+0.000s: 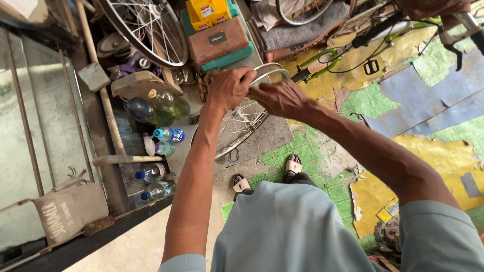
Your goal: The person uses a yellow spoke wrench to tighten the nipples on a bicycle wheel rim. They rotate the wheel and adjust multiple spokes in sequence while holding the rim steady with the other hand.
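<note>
Cluttered workshop ground fills the view: a patchwork floor (403,100) of worn yellow, green and blue covering on the right, bare concrete below, and a glass-fronted cabinet (35,126) along the left edge. At the centre the person stands over a bicycle wheel (242,121) that rests upright on a grey mat (272,136), its spokes fanning down towards the sandalled feet (267,176). The left hand (229,88) is clenched over the top of the rim, fingers wrapped down its far side. The right hand (282,98) lies just beside it, touching the same rim, with the fingers curled around the metal band where it curves away to the right. Another spoked wheel (146,30) leans at the upper left, above a cluster of plastic bottles (156,108), some large and greenish, some small with blue caps. A long wooden handle (101,85) slants past them. Behind the held wheel sits a teal box (227,55) with a brown case and yellow cartons on top. A bicycle handlebar with a brake lever (456,30) juts in at the upper right.
</note>
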`<act>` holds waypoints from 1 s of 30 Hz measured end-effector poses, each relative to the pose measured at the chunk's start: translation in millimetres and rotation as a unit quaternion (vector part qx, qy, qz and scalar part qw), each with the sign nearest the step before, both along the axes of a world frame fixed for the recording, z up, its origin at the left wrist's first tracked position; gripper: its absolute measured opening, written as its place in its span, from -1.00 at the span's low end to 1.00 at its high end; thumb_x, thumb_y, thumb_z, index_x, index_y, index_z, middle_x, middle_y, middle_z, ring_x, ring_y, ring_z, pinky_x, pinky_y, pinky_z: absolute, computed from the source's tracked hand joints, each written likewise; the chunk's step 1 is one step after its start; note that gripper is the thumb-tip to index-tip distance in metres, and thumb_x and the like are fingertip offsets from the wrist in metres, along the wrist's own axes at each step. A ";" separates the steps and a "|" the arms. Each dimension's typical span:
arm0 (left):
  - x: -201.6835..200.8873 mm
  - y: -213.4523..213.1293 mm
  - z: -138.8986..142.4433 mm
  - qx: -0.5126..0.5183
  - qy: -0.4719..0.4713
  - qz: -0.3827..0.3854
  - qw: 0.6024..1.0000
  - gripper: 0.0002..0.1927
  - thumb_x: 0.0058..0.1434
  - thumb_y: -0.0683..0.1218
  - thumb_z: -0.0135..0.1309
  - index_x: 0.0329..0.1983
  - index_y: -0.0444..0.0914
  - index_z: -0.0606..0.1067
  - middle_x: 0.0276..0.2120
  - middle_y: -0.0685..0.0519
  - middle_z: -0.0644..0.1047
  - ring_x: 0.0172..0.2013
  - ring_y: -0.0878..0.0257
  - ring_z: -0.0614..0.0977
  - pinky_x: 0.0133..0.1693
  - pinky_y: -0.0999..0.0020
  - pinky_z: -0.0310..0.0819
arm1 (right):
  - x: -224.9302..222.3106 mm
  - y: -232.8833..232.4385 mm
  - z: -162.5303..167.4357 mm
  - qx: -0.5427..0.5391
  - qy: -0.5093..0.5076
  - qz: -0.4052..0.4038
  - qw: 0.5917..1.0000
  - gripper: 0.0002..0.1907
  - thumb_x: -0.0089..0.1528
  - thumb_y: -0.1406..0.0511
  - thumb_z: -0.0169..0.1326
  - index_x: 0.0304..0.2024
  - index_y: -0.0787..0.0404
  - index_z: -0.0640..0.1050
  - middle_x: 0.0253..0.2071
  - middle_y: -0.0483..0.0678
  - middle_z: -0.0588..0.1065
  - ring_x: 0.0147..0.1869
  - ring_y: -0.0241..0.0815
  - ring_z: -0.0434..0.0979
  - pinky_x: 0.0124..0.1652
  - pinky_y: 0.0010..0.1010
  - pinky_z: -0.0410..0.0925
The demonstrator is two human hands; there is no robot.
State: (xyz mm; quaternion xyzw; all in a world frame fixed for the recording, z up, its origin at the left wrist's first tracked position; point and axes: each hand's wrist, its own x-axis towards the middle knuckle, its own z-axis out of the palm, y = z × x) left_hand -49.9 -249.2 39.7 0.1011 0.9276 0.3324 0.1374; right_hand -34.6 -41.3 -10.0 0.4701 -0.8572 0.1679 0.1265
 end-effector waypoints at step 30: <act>-10.0 -13.1 4.7 0.052 0.035 -0.033 0.997 -0.64 0.31 0.14 0.01 -0.16 -0.16 0.68 -0.40 -0.11 0.67 -0.34 -0.01 0.71 -0.18 0.07 0.51 | 28.7 -14.0 -30.3 -0.045 -0.086 -0.074 0.993 -0.84 0.44 0.27 -0.05 -0.16 0.24 0.42 -0.57 -0.03 0.41 -0.70 -0.23 0.18 -0.75 -0.30 0.08</act>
